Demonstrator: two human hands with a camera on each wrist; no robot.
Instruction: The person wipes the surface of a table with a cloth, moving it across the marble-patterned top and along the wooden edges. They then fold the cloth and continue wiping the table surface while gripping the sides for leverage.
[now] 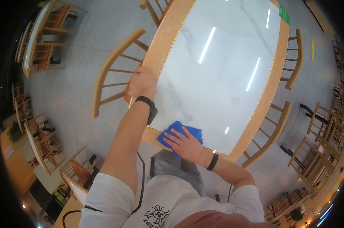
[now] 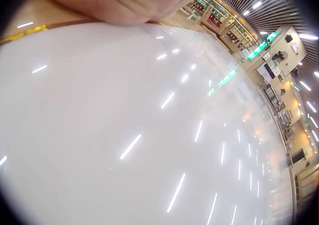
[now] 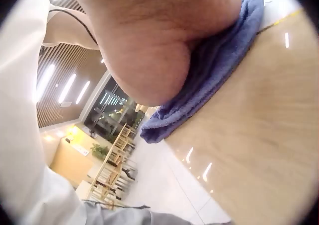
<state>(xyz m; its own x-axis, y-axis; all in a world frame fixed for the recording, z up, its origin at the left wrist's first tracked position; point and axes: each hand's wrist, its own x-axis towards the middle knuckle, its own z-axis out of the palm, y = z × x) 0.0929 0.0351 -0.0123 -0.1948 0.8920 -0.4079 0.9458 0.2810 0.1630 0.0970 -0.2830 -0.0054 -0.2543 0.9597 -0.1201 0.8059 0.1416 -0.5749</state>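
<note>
A blue cloth point(image 1: 175, 131) lies bunched over the near edge of a table with a white marble-look top point(image 1: 217, 76) and a wooden border point(image 1: 276, 89). Spread over the cloth, my right hand point(image 1: 187, 144) presses down with extended fingers. In the right wrist view, the cloth point(image 3: 219, 70) shows under the heel of that hand, draping at the wooden edge. My left hand point(image 1: 142, 83) grips the left wooden border, its fingers curled at the outer side and partly hidden. The left wrist view has this hand point(image 2: 124, 3) right at the border's gold trim.
A wooden chair point(image 1: 100, 81) stands by the left hand, with more chairs point(image 1: 293, 60) along the right side. A green sticker point(image 1: 283, 14) marks the far right corner. Other tables and chairs point(image 1: 46, 41) surround the room. A dark cord point(image 1: 142, 182) hangs near the body.
</note>
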